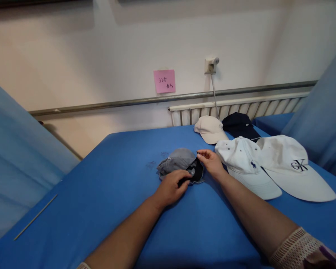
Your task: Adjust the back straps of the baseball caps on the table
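A grey baseball cap [180, 157] lies on its side on the blue-covered table, its dark inside facing right. My left hand [173, 186] grips the near edge of its opening, thumb and fingers closed on the fabric. At the cap's right edge, my right hand [211, 161] pinches the rim or strap between thumb and fingertips; the exact part is too small to make out. Just right of that hand sits a white cap with a dark horse-rider logo [242, 155], and beyond it a larger white cap with dark letters [285, 153].
A cream cap [208, 125] and a navy cap [238, 123] lie at the back right. On the left of the blue sheet [100, 209] rests a thin stick [36, 216]. Behind are a radiator [254, 107], a metal rail [123, 102] and a plugged-in cord [214, 93]. Blue curtains [11, 149] flank both sides.
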`<state>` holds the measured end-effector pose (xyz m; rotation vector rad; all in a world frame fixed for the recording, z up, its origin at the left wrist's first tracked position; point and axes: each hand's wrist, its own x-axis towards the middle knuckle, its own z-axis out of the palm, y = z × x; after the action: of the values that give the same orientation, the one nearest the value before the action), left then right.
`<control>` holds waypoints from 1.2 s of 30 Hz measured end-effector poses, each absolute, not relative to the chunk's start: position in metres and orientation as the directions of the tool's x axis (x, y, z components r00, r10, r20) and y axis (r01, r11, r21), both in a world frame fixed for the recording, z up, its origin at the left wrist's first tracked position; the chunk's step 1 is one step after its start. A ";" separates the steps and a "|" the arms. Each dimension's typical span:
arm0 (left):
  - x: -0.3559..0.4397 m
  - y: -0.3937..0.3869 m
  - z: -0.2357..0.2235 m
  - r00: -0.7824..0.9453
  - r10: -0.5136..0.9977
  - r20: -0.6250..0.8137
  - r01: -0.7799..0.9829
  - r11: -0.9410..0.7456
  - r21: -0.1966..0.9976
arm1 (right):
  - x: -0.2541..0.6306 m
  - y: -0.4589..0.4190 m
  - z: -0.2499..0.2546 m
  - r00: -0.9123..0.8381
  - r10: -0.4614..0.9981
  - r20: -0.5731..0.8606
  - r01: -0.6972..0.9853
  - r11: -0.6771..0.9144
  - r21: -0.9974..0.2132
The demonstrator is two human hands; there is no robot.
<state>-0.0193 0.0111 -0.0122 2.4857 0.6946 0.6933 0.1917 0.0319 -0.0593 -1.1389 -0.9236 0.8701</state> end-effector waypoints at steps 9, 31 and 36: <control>-0.006 0.007 -0.021 0.833 0.542 0.106 0.495 -0.818 0.294 | 0.187 0.030 -0.069 0.289 0.937 0.199 0.030 0.199 -0.980; -0.020 0.030 -0.020 0.561 0.816 -0.139 0.022 0.153 0.988 | 0.161 -0.003 -0.042 0.043 0.922 0.384 0.157 0.373 -0.914; -0.024 0.031 -0.018 0.567 0.806 -0.168 -0.014 0.214 0.977 | 0.158 -0.005 -0.041 0.003 0.909 0.416 0.197 0.408 -0.892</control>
<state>-0.0236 0.0311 -0.0185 1.2344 0.8009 0.6624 0.1582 -0.0054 -0.0408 -1.0381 -1.4852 0.7576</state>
